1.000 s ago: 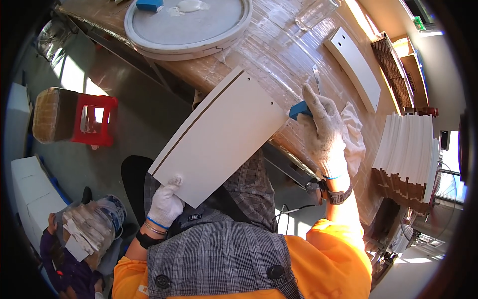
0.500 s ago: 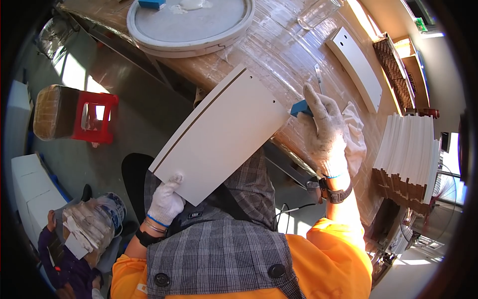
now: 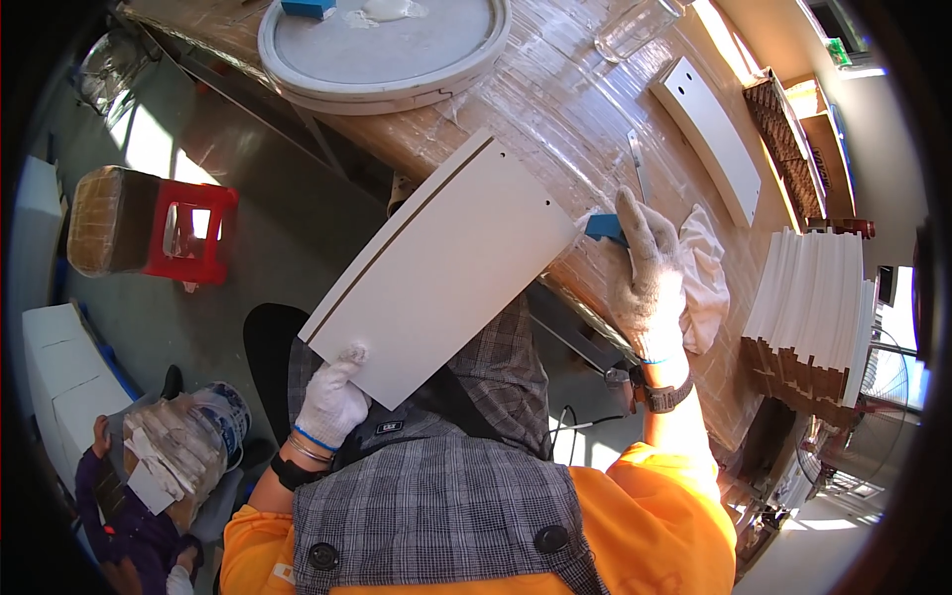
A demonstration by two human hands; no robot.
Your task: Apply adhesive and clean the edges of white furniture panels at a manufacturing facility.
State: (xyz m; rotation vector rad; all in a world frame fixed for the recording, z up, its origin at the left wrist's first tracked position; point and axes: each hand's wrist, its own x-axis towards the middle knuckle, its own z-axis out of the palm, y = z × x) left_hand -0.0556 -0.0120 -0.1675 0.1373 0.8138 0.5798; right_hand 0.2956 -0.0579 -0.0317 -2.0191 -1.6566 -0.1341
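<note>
Little has shifted since before: our left hand (image 3: pixel 332 402) still pinches the flat white rectangular panel (image 3: pixel 441 266), so we steady it while our right hand (image 3: pixel 647 278) grips the blue block (image 3: pixel 603 228) on the film-wrapped wooden surface (image 3: pixel 555 99).

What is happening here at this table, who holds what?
A person in white work gloves holds a white curved panel by its lower corner with the left hand; its far end reaches the wrapped workbench. The right hand rests on the bench on a small blue block, next to a white cloth. A stack of similar panels stands to the right.
</note>
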